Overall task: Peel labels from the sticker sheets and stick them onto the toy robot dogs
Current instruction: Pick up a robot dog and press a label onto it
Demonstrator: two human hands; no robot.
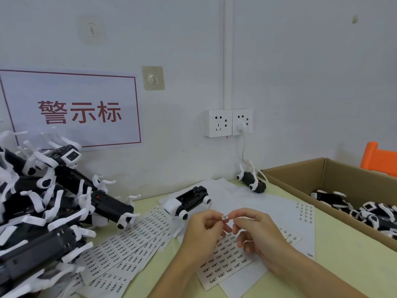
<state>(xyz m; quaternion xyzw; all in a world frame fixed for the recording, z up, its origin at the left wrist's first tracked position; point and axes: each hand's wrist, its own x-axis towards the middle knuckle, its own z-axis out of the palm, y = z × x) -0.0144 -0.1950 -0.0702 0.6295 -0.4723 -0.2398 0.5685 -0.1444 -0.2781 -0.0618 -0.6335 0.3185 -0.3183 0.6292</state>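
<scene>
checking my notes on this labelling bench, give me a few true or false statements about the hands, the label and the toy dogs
1. Both hands pinch one small label between them. True: left hand and right hand hold it.
2. The label is already stuck on a dog. False: it is held above the sticker sheets.
3. A toy robot dog lies on the table just beyond the hands. True.
4. The cardboard box on the right is empty. False: toy dogs lie in it.
5. The pile of toy dogs is on the right. False: it is on the left.

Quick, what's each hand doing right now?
Left hand: pinching one end of a small label.
Right hand: pinching the other end of the same label.
</scene>
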